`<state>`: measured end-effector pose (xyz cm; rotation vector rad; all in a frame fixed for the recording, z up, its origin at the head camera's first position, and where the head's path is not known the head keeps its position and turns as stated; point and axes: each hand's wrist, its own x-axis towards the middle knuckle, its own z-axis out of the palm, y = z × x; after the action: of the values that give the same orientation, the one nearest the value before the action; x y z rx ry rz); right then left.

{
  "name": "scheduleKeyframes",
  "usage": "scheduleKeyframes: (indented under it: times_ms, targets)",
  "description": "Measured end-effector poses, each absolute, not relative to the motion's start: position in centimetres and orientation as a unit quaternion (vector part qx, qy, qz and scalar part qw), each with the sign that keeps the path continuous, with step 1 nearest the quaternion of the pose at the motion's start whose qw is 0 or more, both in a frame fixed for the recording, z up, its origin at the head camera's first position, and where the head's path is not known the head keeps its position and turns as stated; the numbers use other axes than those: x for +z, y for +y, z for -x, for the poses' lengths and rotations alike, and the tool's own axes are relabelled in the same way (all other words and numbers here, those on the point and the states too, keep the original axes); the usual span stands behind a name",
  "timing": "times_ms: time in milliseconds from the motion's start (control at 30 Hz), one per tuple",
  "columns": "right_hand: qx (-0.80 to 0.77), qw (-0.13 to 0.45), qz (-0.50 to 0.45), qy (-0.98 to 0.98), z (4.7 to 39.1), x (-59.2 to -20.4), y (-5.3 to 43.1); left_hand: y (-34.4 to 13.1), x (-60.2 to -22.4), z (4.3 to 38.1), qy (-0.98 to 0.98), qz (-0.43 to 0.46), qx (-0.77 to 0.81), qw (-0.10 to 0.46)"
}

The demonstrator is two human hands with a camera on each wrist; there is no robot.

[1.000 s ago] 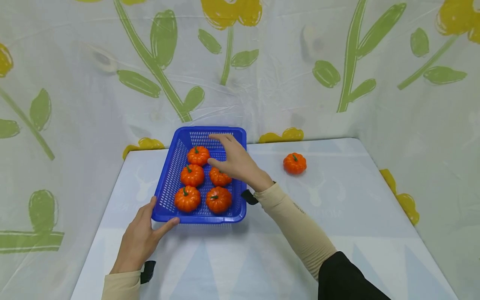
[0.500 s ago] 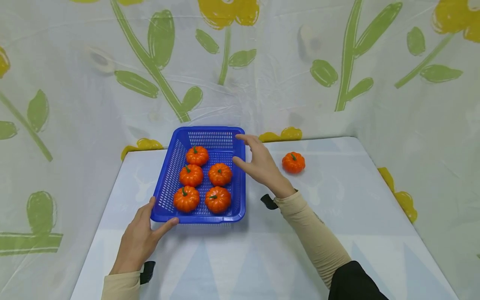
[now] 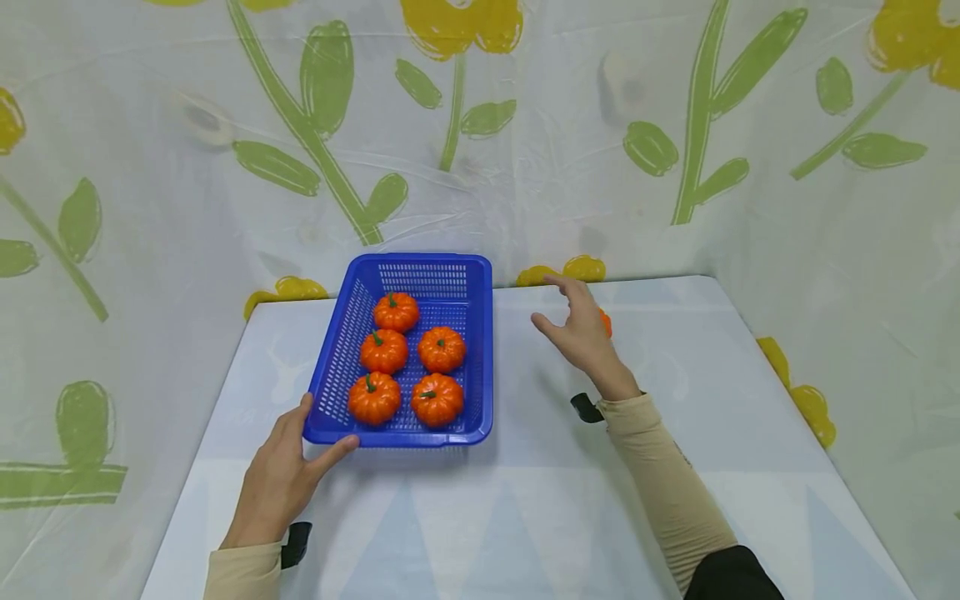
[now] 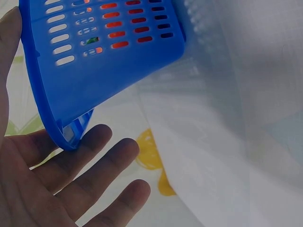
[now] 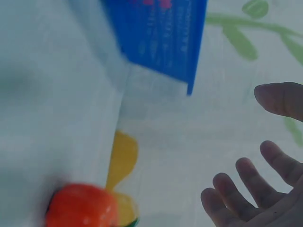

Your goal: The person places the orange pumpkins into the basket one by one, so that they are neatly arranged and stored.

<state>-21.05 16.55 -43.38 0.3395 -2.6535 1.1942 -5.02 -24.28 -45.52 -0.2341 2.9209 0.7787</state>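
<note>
A blue plastic basket (image 3: 397, 438) stands at the back left of the table with several small orange pumpkins (image 3: 438, 400) inside. My left hand (image 3: 276, 479) rests at its near left corner, thumb along the front rim and fingers by the left side. The left wrist view shows these fingers (image 4: 90, 187) mostly straight beside the perforated wall. My right hand (image 3: 585, 333) hovers right of the basket, holding nothing, thumb and fingers spread apart. Behind it, one more pumpkin (image 3: 606, 323) lies on the table, mostly hidden in the head view; the right wrist view shows this loose pumpkin (image 5: 83, 205) at its bottom edge.
The white table (image 3: 510, 517) has pale blue triangles and runs back to a hanging curtain (image 3: 555, 167) printed with green stems and yellow flowers. The curtain also closes off both sides. Dark straps (image 3: 296, 544) sit at the wrists.
My right hand has moved from above the basket out to the right and now covers most of the loose pumpkin. The left hand and basket have kept their places.
</note>
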Motion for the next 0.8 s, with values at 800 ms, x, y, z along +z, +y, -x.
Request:
scheduleKeyframes:
  times_ms: [800]
  targets:
    - [0.390, -0.007, 0.023, -0.920, 21.4, -50.0, 24.7, -24.2, -45.5, 5.1, 0.960, 0.089, 0.255, 0.072]
